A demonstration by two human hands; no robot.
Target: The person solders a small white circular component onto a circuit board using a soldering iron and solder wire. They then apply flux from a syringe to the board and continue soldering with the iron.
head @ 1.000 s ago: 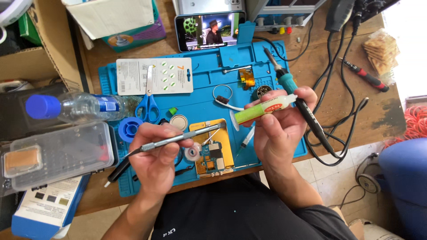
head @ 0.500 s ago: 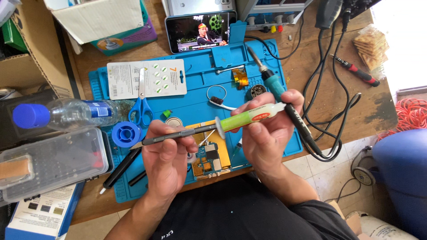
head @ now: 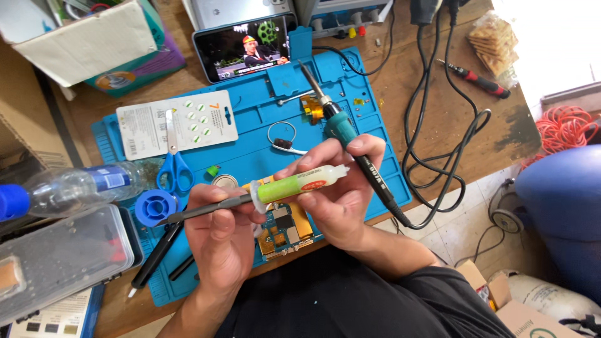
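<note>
- The wooden workbench (head: 432, 81) fills the upper part of the frame; the view sits closer in on it than a second ago.
- A blue silicone repair mat (head: 250, 119) covers its middle, running from centre left to centre right.
- A clear plastic case (head: 62, 256) lies at lower left, and a clear water bottle with a blue cap (head: 69, 191) lies just above it.
- A smartphone (head: 245, 47) leans at the mat's top edge, upper centre, with a video showing.
- A white blister card (head: 178, 122) lies on the mat's upper left, with blue-handled scissors (head: 174, 164) across it.
- The right hand (head: 341, 200), at centre, is closed around two things: a soldering iron (head: 341, 128), whose tip points to the upper centre, and a green flux syringe (head: 294, 184), pinched between thumb and fingers. The syringe now lies lower and nearer the board than a second ago.
- The left hand (head: 219, 241), lower centre, is closed around a grey metal tool (head: 206, 209); its tip now meets the syringe's nozzle end, where earlier it was further off.
- A gold-taped circuit board (head: 285, 231) lies on the mat's lower edge, under and between both hands, partly hidden.
- A blue solder spool (head: 152, 208) lies just left of the left hand.
- A red-handled screwdriver (head: 479, 80) lies at upper right.
</note>
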